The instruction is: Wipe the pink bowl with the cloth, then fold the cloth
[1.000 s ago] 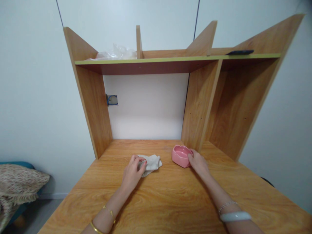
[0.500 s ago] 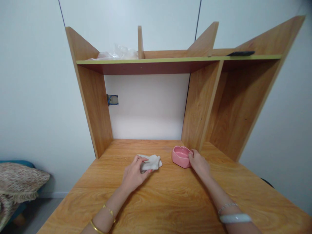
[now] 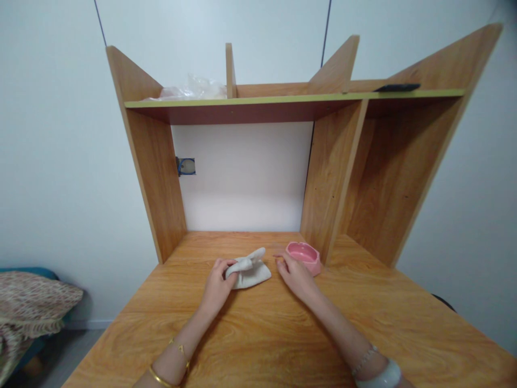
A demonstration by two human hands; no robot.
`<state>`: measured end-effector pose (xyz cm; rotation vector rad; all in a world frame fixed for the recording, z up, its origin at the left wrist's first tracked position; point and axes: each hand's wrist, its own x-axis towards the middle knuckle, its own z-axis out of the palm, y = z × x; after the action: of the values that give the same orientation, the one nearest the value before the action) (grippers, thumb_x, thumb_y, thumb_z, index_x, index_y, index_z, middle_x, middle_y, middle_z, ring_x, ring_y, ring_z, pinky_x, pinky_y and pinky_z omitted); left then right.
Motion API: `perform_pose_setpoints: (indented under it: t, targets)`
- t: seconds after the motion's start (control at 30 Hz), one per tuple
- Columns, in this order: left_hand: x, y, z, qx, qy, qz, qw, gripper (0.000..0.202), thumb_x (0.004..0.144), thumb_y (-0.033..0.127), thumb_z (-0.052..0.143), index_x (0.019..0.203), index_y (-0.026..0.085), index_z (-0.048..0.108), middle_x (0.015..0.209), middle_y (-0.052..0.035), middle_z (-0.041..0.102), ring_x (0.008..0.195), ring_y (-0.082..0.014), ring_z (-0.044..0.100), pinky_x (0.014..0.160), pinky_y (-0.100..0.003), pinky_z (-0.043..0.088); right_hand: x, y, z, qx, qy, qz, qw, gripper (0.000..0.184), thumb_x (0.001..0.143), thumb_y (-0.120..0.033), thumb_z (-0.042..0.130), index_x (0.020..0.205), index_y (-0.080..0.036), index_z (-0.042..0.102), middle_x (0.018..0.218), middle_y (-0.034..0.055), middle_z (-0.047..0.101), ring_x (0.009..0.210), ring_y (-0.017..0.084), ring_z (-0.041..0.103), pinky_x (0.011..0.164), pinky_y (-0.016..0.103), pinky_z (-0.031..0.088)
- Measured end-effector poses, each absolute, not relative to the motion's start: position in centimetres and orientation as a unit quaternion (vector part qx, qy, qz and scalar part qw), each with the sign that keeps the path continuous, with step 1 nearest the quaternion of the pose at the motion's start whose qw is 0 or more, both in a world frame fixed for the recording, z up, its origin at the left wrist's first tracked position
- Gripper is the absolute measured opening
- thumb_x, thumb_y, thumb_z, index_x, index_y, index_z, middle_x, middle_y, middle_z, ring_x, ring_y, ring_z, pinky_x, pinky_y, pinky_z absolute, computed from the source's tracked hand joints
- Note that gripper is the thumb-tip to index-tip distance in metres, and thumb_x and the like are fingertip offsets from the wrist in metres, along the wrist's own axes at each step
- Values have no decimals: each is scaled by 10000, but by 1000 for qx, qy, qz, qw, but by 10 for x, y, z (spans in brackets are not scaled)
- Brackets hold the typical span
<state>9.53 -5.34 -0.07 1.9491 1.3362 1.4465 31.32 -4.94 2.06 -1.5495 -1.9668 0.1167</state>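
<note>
Your right hand [image 3: 294,274] has left the bowl [image 3: 304,255] and lies open between it and the cloth [image 3: 249,269]; your left hand [image 3: 216,285] now lifts the pinched cloth's edge off the desk [image 3: 258,345].

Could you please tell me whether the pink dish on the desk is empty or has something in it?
Empty, as far as visible: the pink dish sits upright, showing only bare pink inside.

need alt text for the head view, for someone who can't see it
A person's left hand pinches a white cloth on a wooden desk, while the right hand rests open between the cloth and a pink bowl. Behind stands a wooden hutch with a plastic bag and a dark flat object on its shelf.
</note>
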Motion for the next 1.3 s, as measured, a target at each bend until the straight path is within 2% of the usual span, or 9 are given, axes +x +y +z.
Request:
perform_pose_setpoints:
  t: [0.13,0.37,0.47,0.6,0.67,0.8,0.97,1.13,1.3]
  targets:
    - [96,-55,4,628,471,554,276,200,682,280,532,828,165,605,797,-33,594,750,-174,532,649,-261,403,306,-48,8,-537,-771,57,338,279,791,-220,398,997,-133,565,823,79,605,804,187,565,741,291,413]
    - [99,-65,13,555,361,589,463,293,650,317,604,896,159,616,889,-39,644,860,-183,551,742,-261,396,300,-51,9,-492,-757,98,419,306,732,-247,494,1012,-143,564,933,84,582,894,197,520,807,330,403]
    - [101,-66,15,517,322,605,512,336,633,330,622,919,152,623,922,-61,652,902,-203,560,773,-282,400,299,-51,14,-474,-736,155,457,307,738,-311,494,990,-155,574,903,69,592,855,189,531,761,316,418]
    - [101,-67,17,468,315,609,557,342,620,341,643,907,157,624,929,-71,659,885,-209,580,735,-275,420,299,-52,20,-452,-697,270,487,358,798,-384,385,1018,-161,559,708,19,588,668,155,539,597,267,424]
    - [101,-68,18,454,315,602,576,324,626,348,645,894,166,625,929,-67,662,877,-208,587,708,-265,427,299,-53,23,-460,-690,266,492,383,784,-422,411,1017,-161,568,660,8,576,618,148,516,560,258,408]
    - [102,-72,20,455,315,570,608,330,641,371,640,897,163,628,931,-72,664,847,-210,600,676,-265,441,295,-59,30,-465,-701,229,490,345,715,-461,528,899,-191,637,743,27,621,672,159,512,606,271,409]
    - [106,-75,20,453,286,539,650,351,646,361,645,929,155,614,952,-78,654,846,-201,603,725,-275,442,284,-70,34,-373,-679,444,449,360,680,-461,586,892,-175,634,832,29,667,741,185,586,644,292,449]
    - [111,-72,11,464,298,541,635,375,653,398,640,947,178,564,922,-55,633,802,-171,600,734,-282,438,278,-74,34,-361,-612,530,463,359,589,-436,671,797,-145,644,815,50,686,725,196,612,652,309,462]
    - [108,-63,6,512,420,617,425,425,627,457,638,941,213,489,889,-4,551,663,-100,531,637,-234,414,282,-68,34,-393,-549,515,528,358,568,-418,685,800,-149,639,797,57,687,689,199,615,625,306,459]
